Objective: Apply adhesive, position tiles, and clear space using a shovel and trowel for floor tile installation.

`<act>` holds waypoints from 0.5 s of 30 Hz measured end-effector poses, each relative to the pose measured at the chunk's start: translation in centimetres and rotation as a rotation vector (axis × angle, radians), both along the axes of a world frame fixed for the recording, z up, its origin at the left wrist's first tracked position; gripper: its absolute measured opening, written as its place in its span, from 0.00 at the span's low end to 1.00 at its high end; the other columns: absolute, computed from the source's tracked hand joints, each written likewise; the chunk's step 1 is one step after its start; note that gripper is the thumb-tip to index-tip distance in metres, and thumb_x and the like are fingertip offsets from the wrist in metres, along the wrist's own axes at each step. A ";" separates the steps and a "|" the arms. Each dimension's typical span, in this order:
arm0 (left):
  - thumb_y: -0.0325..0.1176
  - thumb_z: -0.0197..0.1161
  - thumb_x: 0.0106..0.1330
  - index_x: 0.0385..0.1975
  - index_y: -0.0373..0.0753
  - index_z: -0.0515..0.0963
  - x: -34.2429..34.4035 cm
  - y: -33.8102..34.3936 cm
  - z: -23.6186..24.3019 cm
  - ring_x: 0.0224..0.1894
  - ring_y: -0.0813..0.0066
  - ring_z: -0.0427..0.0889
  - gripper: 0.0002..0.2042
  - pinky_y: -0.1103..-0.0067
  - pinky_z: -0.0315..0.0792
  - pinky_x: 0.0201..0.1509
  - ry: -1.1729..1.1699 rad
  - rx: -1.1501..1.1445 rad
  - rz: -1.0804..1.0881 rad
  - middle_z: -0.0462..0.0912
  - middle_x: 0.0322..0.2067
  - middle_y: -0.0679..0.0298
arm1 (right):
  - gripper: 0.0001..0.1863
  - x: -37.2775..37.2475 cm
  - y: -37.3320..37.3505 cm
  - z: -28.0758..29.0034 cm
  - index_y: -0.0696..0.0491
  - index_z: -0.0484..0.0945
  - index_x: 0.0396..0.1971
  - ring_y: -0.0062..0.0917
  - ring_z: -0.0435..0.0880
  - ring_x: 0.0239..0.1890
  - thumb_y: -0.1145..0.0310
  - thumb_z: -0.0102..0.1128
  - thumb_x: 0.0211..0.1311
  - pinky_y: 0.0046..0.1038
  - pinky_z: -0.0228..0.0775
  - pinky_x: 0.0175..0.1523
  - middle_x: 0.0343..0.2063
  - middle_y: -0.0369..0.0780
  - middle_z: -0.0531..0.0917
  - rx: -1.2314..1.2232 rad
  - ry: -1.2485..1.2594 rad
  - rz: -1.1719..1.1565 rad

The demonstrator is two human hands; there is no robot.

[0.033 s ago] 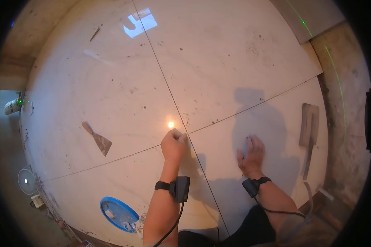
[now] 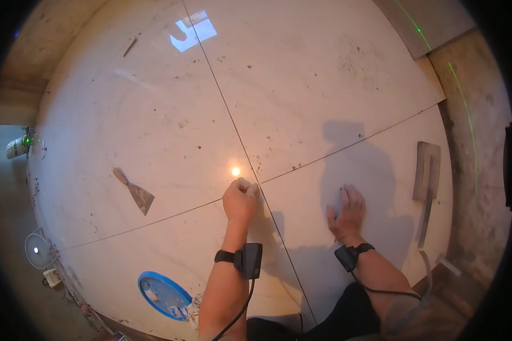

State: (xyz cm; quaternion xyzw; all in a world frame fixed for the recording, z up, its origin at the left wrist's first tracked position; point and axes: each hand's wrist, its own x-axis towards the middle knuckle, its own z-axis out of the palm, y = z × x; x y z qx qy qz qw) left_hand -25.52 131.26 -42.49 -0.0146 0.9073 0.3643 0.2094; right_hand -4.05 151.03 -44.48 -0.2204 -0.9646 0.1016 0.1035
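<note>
Left hand [image 2: 240,199] was clenched, knuckles pressed at the tile joint [image 2: 257,183] where four large pale floor tiles [image 2: 301,74] met. Right hand [image 2: 347,211] lay released, flat on the near-right tile. Putty knife [image 2: 135,191] lay well left; trowel [image 2: 426,170] far right.

Large pale floor tiles [image 2: 153,113] meet at a four-way joint. On them lie a putty knife [image 2: 135,192], a trowel [image 2: 426,170] and a blue round lid [image 2: 164,295] — all well apart.
</note>
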 end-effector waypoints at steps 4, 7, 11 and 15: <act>0.36 0.67 0.52 0.20 0.34 0.76 0.5 0.7 0.0 0.23 0.74 0.76 0.12 0.76 0.71 0.31 -0.013 -0.003 0.076 0.79 0.19 0.62 | 0.29 0.1 0.2 0.0 0.58 0.64 0.53 0.44 0.64 0.58 0.60 0.55 0.52 0.47 0.52 0.63 0.54 0.47 0.67 0.017 0.018 0.007; 0.36 0.67 0.52 0.19 0.34 0.75 0.6 0.9 0.2 0.23 0.75 0.76 0.12 0.77 0.71 0.31 -0.057 -0.008 0.097 0.79 0.19 0.63 | 0.29 0.3 0.3 0.0 0.58 0.64 0.53 0.44 0.64 0.58 0.59 0.55 0.52 0.47 0.52 0.63 0.54 0.46 0.67 0.006 0.011 0.005; 0.34 0.67 0.53 0.18 0.34 0.75 0.1 0.0 -0.2 0.20 0.78 0.74 0.11 0.79 0.69 0.26 -0.064 0.069 0.074 0.78 0.17 0.64 | 0.29 0.0 0.1 0.2 0.58 0.64 0.53 0.44 0.64 0.59 0.60 0.55 0.53 0.47 0.51 0.63 0.54 0.46 0.67 -0.004 0.006 0.002; 0.34 0.67 0.51 0.18 0.35 0.77 -0.1 0.0 -0.3 0.21 0.77 0.76 0.09 0.79 0.71 0.30 -0.124 0.072 0.083 0.80 0.17 0.65 | 0.28 0.1 0.2 -0.1 0.58 0.64 0.53 0.44 0.63 0.59 0.60 0.54 0.53 0.46 0.51 0.63 0.54 0.46 0.67 0.004 0.007 0.005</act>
